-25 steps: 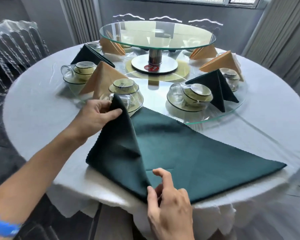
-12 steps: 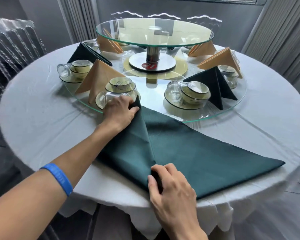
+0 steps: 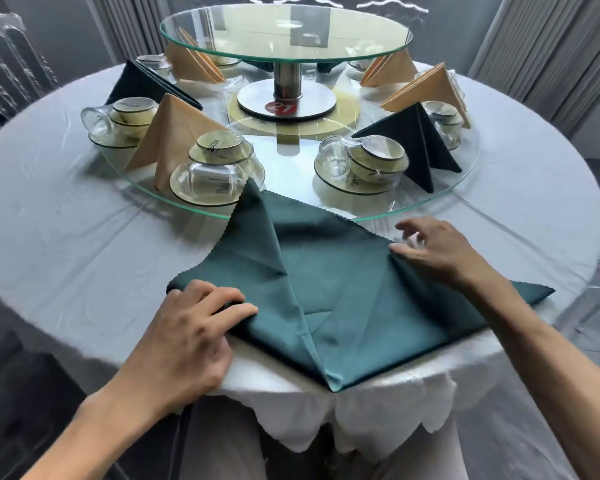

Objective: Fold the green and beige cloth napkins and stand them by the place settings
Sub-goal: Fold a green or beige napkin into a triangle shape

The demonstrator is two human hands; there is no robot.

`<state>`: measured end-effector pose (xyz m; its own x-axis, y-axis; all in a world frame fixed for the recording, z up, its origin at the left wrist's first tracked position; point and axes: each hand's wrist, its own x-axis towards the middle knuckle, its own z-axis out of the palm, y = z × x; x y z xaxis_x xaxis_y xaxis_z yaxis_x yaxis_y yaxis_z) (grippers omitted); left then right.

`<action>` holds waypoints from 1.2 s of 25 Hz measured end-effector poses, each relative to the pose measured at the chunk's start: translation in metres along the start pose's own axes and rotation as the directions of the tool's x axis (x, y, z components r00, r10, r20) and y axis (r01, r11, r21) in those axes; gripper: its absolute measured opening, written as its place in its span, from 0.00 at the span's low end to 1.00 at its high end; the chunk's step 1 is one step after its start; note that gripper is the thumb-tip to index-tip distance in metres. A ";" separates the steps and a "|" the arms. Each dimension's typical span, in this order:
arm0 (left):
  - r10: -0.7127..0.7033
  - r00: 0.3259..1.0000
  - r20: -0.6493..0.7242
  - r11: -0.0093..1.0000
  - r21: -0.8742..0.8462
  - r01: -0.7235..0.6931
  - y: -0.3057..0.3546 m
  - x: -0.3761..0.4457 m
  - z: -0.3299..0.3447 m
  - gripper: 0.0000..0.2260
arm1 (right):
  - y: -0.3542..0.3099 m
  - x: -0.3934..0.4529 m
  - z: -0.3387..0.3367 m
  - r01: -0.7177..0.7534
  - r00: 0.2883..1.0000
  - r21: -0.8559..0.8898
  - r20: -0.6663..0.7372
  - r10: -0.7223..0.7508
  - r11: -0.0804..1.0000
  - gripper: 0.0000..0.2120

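A round counter (image 3: 66,237) under a pale cloth carries a wide glass turntable (image 3: 465,188), with a smaller glass tier (image 3: 284,53) raised on a steel post at its centre. At the near edge lies a green napkin (image 3: 343,289), spread flat, its left flap folded over to a peak that touches the turntable's rim, its near corner hanging just over the counter's edge and its right corner pointing away to the right. The left hand (image 3: 187,337) rests on the napkin's left corner, fingers curled down and pinching the fold there. The right hand (image 3: 433,251) sits over the napkin's far right edge, fingers spread and relaxed, the thumb touching the cloth. On the turntable, folded beige napkins (image 3: 167,140) and green ones (image 3: 416,140) stand upright beside stacked cups (image 3: 219,154) on saucers.
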<state>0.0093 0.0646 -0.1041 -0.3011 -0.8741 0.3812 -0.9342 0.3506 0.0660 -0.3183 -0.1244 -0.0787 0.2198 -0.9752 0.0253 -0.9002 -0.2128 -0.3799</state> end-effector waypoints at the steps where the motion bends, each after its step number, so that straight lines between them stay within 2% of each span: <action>1: -0.014 1.000 -0.013 0.999 0.034 0.014 -0.003 -0.002 0.003 0.20 | -0.002 0.008 -0.002 0.006 0.999 0.027 0.051 -0.007 1.000 0.17; 4: 0.000 0.997 -0.082 0.996 0.086 0.007 -0.009 -0.001 0.010 0.17 | -0.005 0.019 -0.001 0.015 0.995 0.084 0.098 -0.023 0.996 0.06; 10: 0.055 0.993 -0.107 0.989 0.142 -0.039 -0.019 0.013 0.024 0.17 | 0.011 0.014 -0.009 -0.042 0.997 0.219 0.076 0.026 0.975 0.10; 14: 0.105 0.990 -0.093 0.983 0.161 -0.089 -0.019 0.029 0.031 0.17 | 0.021 0.012 -0.017 -0.126 0.991 0.097 0.065 0.120 0.987 0.08; 16: 0.099 0.992 -0.084 0.982 0.167 -0.084 -0.015 0.033 0.035 0.17 | 0.013 0.002 -0.012 -0.154 0.984 -0.036 -0.093 0.150 0.987 0.04; 18: 0.074 0.996 -0.059 0.979 0.193 -0.061 -0.013 0.036 0.037 0.19 | -0.013 -0.017 -0.001 -0.054 0.960 -0.037 -0.277 0.042 0.998 0.06; 19: 0.059 0.997 -0.045 0.977 0.208 -0.048 -0.014 0.037 0.038 0.19 | -0.030 -0.027 0.006 0.021 0.955 0.018 -0.297 -0.015 1.000 0.07; 22: -0.008 0.999 0.037 0.973 0.231 -0.001 -0.014 0.039 0.039 0.22 | -0.079 -0.057 0.034 0.098 0.988 0.153 -0.136 -0.077 0.983 0.11; 24: -0.098 0.991 0.096 0.984 0.157 0.082 -0.014 0.042 0.033 0.26 | -0.098 -0.067 0.049 0.090 0.996 0.180 -0.036 -0.084 0.980 0.12; 26: -0.241 0.960 0.144 0.961 -0.104 0.257 -0.023 0.047 0.026 0.32 | -0.103 -0.065 0.056 0.080 0.997 0.250 -0.006 -0.081 0.965 0.12; 28: -0.417 0.891 0.179 0.822 -0.345 0.453 -0.039 0.054 0.020 0.31 | -0.104 -0.058 0.059 0.076 0.996 0.327 0.012 -0.084 0.942 0.11; 30: -0.563 0.812 0.156 0.711 -0.409 0.572 -0.051 0.054 0.019 0.28 | -0.105 -0.050 0.064 0.091 0.994 0.390 0.015 -0.106 0.916 0.12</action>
<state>0.0369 -0.0071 -0.1044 0.2519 -0.9592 0.1285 -0.7582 -0.1130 0.6422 -0.2106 -0.0489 -0.0993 0.3193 -0.9463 0.0511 -0.6583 -0.2603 -0.7063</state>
